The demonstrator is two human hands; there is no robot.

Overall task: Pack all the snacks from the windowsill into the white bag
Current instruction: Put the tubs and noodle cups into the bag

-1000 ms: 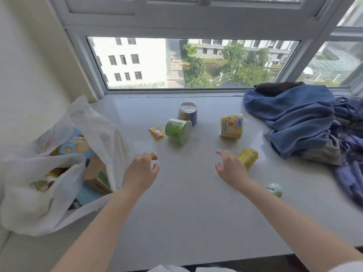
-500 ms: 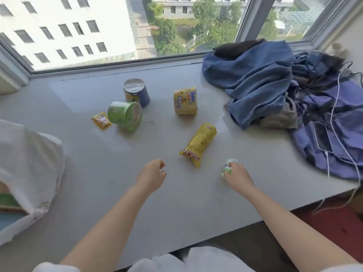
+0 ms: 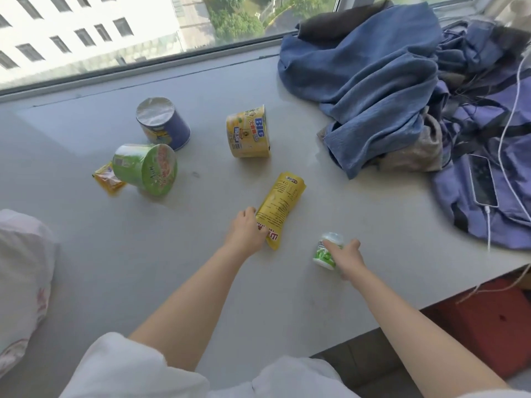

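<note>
Left hand (image 3: 244,232) fingers hidden under yellow pouch (image 3: 280,206); grasp unclear. Right hand (image 3: 346,258) fingers grasp green-white bottle (image 3: 326,252). White bag (image 3: 20,271) cut off at left edge.

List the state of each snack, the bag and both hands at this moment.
blue cup: upright, lid sealed
green cup: on its side
yellow cup: on its side
yellow sachet: flat
yellow packet: flat, left hand gripping it
small bottle: right hand gripping it
white bag: opening unseen

Yellow pouch (image 3: 281,206), green cup (image 3: 146,168) (blue clothes (image 3: 370,81) beside)
</note>
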